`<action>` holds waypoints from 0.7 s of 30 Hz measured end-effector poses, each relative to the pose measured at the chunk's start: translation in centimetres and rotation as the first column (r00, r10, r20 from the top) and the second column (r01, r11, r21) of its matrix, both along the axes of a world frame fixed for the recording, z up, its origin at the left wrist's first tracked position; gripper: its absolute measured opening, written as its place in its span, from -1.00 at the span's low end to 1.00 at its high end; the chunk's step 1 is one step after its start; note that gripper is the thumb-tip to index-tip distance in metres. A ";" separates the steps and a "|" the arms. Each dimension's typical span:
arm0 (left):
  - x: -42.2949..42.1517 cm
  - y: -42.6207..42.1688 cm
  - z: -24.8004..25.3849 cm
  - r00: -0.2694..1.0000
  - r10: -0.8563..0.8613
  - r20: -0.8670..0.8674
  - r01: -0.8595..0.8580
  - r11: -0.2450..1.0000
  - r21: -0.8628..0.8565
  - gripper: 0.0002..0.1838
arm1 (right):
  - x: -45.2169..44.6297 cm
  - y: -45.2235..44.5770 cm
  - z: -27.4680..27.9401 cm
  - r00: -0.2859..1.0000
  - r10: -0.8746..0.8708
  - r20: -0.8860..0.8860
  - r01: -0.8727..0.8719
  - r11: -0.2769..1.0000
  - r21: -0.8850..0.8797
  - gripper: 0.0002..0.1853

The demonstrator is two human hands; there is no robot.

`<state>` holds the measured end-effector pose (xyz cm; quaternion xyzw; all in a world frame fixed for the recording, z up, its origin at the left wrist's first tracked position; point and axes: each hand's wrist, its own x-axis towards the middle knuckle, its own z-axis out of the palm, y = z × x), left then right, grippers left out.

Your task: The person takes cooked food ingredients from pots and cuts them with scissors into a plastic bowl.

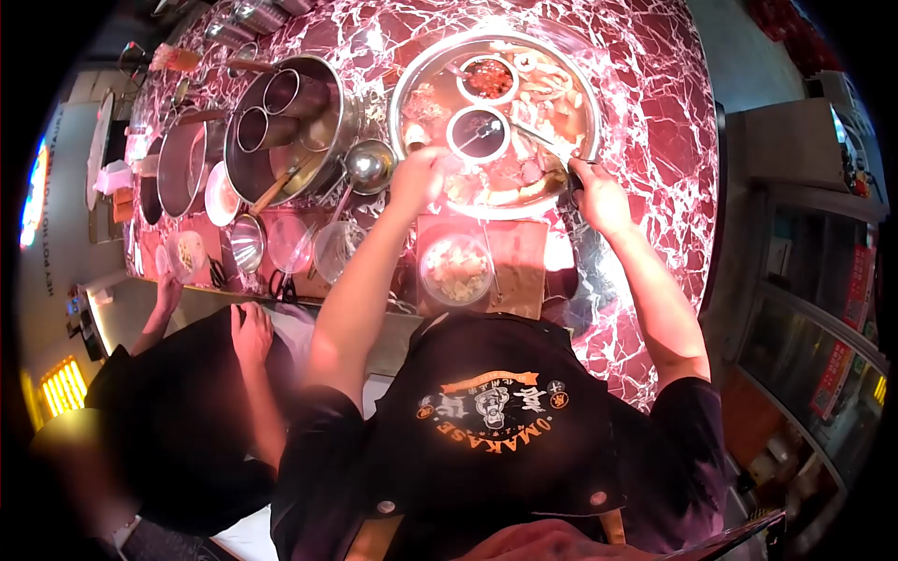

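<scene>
A large round metal tray [400, 89] holds sliced meat and other pieces of food, with two bowls set among them. One is a bowl of red chopped sauce [488, 80]; the other is a bowl of dark liquid [477, 134] with a spoon in it. At the tray's near left rim is my left hand [421, 178], its fingers curled in over the food; what they hold is hidden by glare. My right hand [601, 194], at the near right rim, is closed around the dark handle of a long metal utensil [543, 138] that reaches over the food.
A clear tub of pale food [456, 268] stands between me and the tray. Leftward are a ladle [369, 164], a large pot [339, 103] with metal cups, and several bowls. A co-worker's hand [251, 332] is at the left, their other hand near a small clear container [184, 254].
</scene>
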<state>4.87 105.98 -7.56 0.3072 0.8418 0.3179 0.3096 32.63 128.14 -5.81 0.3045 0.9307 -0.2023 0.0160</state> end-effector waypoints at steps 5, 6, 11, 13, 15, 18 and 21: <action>-1.4 4.7 1.0 0.953 -0.153 -0.260 0.132 0.987 -0.095 -0.67 | -0.2 0.9 2.8 0.979 -0.118 0.165 0.138 0.983 -0.118 -0.42; -1.4 5.4 1.5 0.945 -0.199 -0.260 0.163 0.974 -0.154 -0.66 | -0.3 1.8 4.3 0.969 -0.125 0.212 0.158 0.976 -0.149 -0.43; -0.1 9.0 6.1 0.860 -0.395 -0.323 0.262 0.885 -0.385 -0.68 | 0.0 5.0 7.3 0.940 -0.060 0.337 0.137 0.968 -0.209 -0.43; -0.7 10.6 6.5 0.859 -0.401 -0.319 0.247 0.869 -0.429 -0.71 | -0.8 6.1 7.7 0.924 -0.020 0.383 0.136 0.951 -0.277 -0.39; -1.8 12.7 7.1 0.877 -0.405 -0.257 0.223 0.818 -0.529 -0.72 | -1.8 7.1 7.1 0.929 0.004 0.369 0.127 0.936 -0.329 -0.37; -4.3 15.0 3.4 0.897 -0.389 -0.209 0.211 0.794 -0.569 -0.70 | -4.1 7.9 5.2 0.932 -0.001 0.363 0.132 0.932 -0.337 -0.33; -6.4 15.7 -0.9 0.913 -0.397 -0.090 0.303 0.811 -0.501 -0.72 | -5.2 8.0 2.9 0.931 0.029 0.365 0.090 0.948 -0.306 -0.33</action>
